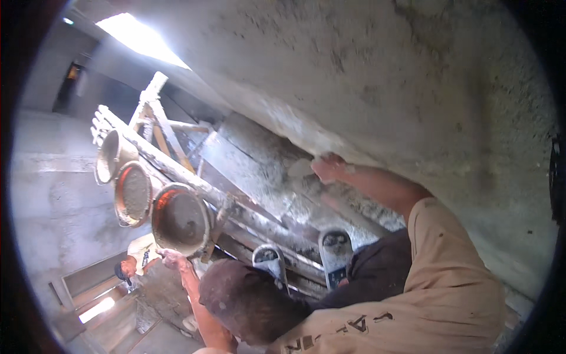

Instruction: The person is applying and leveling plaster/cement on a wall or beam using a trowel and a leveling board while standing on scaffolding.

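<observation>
My left hand (173, 259) is closed at the near rim of a mortar-crusted bucket (181, 221), which holds grey wet mix and shows orange inside its rim. Against the foot of the rough plastered wall (413, 88), my right hand (330, 167) is closed. A pale, flat, rounded piece (301, 169) shows right beside its fingers; whether the hand grips it is unclear. Two more buckets stand in line beyond the first: a middle bucket (133, 193) full of grey mix and a far bucket (109, 156) tilted toward me.
My sandalled feet (335, 243) rest on wooden poles with gaps between them. A long pole (159, 154) runs beside the buckets to a timber trestle (158, 118). Mortar-smeared boards (247, 168) lie along the wall. Below at left, another person (140, 255) in a light shirt bends over.
</observation>
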`<state>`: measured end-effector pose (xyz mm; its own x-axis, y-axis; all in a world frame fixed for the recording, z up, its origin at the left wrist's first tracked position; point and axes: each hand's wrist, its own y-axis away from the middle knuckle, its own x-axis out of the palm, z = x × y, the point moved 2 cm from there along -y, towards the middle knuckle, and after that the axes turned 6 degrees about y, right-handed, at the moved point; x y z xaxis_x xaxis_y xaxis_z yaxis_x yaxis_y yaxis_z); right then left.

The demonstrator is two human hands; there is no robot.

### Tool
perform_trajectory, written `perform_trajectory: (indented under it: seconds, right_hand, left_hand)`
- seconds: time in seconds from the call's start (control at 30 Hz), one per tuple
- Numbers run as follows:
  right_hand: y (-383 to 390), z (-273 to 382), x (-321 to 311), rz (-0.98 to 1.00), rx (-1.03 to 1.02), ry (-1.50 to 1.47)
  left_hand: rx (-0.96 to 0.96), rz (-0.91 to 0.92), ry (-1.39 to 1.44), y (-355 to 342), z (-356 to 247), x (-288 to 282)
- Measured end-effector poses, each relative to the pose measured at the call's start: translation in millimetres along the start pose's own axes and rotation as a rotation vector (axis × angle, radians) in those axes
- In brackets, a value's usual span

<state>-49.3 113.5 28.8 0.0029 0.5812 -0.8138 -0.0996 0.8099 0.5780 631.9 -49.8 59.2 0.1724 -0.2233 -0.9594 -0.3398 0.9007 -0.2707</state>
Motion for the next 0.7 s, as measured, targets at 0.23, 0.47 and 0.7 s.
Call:
perform_trajectory:
  seconds: [0.23,0.47,0.7]
  right_hand:
    - [-40.8,-96.4,179.0,-0.254,-0.198,0.262]
    - [-34.7,-82.9,137.4,-0.039,0.110,-0.026]
    - [-18.3,-81.6,120.9,-0.152,0.050,0.085]
  left_hand:
    - [-0.126,0.092,0.174,1.9,-60.8,12.7]
    - [-0.273,0.154,0.827,111.5,-41.7,-39.1]
    - [-0.045,1.268,0.881,304.3,-106.2,-104.3]
